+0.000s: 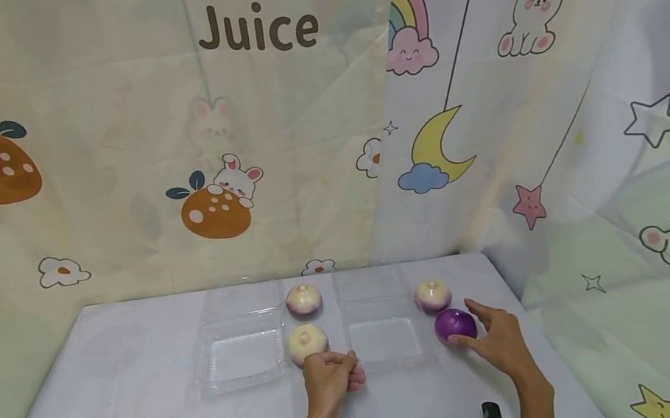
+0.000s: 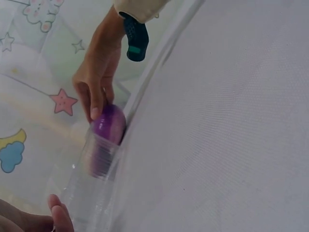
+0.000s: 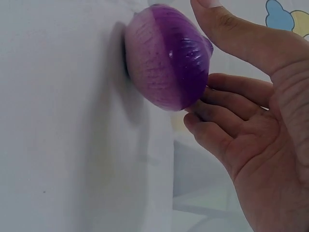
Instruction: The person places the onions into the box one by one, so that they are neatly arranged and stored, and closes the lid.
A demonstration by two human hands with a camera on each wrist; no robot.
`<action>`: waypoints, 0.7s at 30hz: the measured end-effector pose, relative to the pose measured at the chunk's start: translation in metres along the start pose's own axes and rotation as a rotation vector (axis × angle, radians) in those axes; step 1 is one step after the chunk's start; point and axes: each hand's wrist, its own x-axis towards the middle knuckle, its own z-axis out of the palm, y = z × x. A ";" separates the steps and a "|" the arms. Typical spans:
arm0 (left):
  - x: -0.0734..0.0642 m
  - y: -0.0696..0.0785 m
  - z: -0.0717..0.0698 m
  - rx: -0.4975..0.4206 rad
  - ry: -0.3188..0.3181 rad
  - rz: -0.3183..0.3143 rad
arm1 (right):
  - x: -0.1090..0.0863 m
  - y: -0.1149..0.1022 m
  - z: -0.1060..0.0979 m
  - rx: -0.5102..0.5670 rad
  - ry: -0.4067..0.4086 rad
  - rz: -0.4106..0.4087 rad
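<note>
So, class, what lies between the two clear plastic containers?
In the head view: the far pale-topped onion, the near pale-topped onion, and the left hand overlapping the near one.

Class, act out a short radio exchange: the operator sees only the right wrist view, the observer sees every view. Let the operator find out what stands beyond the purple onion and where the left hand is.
Operator: My view shows the right hand at the purple onion. What stands just beyond that onion, as seen from the person?
Observer: In the head view, a pale-topped onion stands just beyond it.
Operator: The left hand is outside my picture. Where is it?
Observer: The head view shows it at the gap between the left clear tray and the right clear tray.
</note>
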 end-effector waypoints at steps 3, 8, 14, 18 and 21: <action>0.000 0.000 0.000 0.002 0.003 0.011 | 0.000 0.001 0.001 -0.015 0.005 -0.004; -0.001 -0.001 0.000 0.019 0.011 0.021 | -0.001 0.004 0.003 -0.037 -0.013 0.031; 0.000 -0.004 0.001 0.013 0.016 0.017 | -0.002 0.010 0.008 -0.039 -0.030 0.056; 0.001 -0.005 0.002 0.012 0.020 0.019 | -0.002 0.013 0.011 -0.038 -0.032 0.065; 0.001 -0.005 0.002 0.017 0.024 0.025 | -0.001 0.014 0.012 -0.033 -0.039 0.076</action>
